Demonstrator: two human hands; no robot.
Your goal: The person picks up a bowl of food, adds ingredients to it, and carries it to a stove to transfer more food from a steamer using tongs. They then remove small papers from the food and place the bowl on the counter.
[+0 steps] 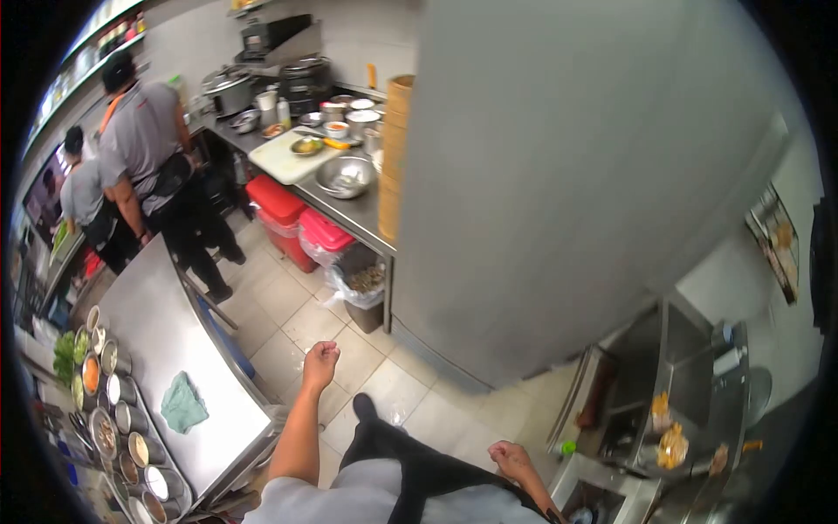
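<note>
My left hand [321, 363] is held out in front of me over the tiled floor, its fingers curled in and nothing seen in them. Lower down on the right, my right hand [510, 458] hangs beside my leg, also loosely closed, with no object showing. Neither hand touches anything. Nearest my left hand are the steel worktable [223, 437] with a green cloth [183, 403] on it, and a lined trash bin [362, 297] of scraps. A steel sink unit [602, 493] stands to the right of my right hand.
A large grey cabinet or fridge [559, 175] rises ahead. The back counter holds a cutting board [284, 159], a steel bowl [346, 178] and pots. Red bins [278, 205] stand below it. Two people [148, 131] are at the far left. Ingredient containers [140, 450] line the worktable.
</note>
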